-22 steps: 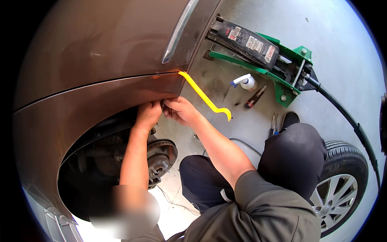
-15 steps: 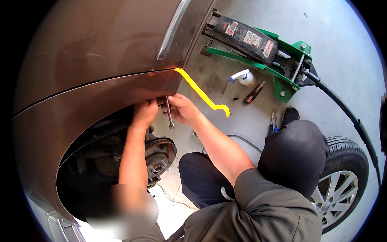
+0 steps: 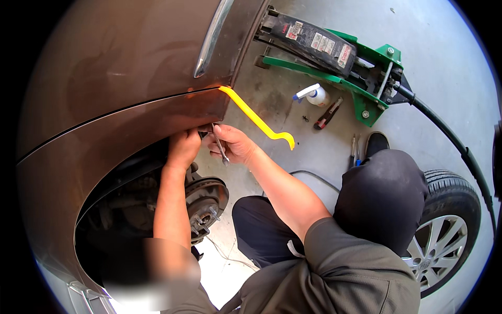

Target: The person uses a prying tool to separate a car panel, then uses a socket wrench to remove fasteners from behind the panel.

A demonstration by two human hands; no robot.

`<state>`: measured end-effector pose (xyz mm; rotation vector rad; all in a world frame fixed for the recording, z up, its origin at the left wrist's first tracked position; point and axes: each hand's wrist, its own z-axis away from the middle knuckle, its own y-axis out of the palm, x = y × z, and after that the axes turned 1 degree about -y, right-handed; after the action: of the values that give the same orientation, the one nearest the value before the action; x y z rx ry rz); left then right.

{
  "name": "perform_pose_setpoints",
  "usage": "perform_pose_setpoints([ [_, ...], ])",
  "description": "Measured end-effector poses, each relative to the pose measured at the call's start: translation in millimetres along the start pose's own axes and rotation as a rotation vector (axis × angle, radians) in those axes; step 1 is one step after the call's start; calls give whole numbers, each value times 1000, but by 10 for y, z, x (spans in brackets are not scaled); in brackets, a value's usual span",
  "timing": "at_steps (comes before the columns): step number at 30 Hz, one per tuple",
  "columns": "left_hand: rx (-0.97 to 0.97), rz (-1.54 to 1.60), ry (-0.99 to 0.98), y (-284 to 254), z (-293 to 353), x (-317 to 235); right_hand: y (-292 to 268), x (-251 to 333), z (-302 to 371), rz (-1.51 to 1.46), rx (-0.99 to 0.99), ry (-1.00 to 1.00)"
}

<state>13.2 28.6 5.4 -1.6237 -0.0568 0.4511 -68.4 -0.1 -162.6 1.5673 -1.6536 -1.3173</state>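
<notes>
at centre frame, right hand (image 3: 234, 144) closed in a firm grip around a slim metal tool (image 3: 220, 148), shaft pointing down and slightly right, shiny and thin, sitting just below the lower edge of the brown car body (image 3: 125, 83). just left of it, left hand (image 3: 183, 148) pressed up against the fender lip at the wheel arch; grip state impossible to tell, fingers hidden. yellow pry bar (image 3: 257, 119) wedged at the panel seam, slanting toward centre right, hooked end free. bare brake hub (image 3: 205, 204) with studs lower left of centre. upper right: green floor jack (image 3: 334, 57), white squeeze bottle (image 3: 314, 95) lying on the concrete floor (image 3: 444, 63), contents not visible. loose wheel (image 3: 449, 230) at right edge.
</notes>
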Motion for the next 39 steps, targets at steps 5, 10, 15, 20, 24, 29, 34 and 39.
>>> perform_pose_setpoints([
  [5, -20, -23, 6, 19, 19, 38, 76, -72, -211, 419, -192, -228],
  [10, -39, -4, 36, 37, 5, -39, -89, 17, 17, 58, -42, -17],
  [15, -13, -8, 51, 28, -15, 7, -49, -10, -268, 538, -136, -228],
  [20, -40, -22, 27, 7, -40, -24, -68, 54, -96, 168, -36, 30],
  [24, 8, -11, 40, 42, -20, 4, -59, -11, -233, 607, -233, -247],
  [29, -108, -45, 56, 66, 6, 129, -36, 80, -15, 157, -45, -13],
  [34, -27, -21, 61, 56, -46, 14, -38, 1, -205, 446, -174, -252],
  [39, -68, -21, 73, 47, -23, 95, 62, -38, -137, 391, -154, -171],
])
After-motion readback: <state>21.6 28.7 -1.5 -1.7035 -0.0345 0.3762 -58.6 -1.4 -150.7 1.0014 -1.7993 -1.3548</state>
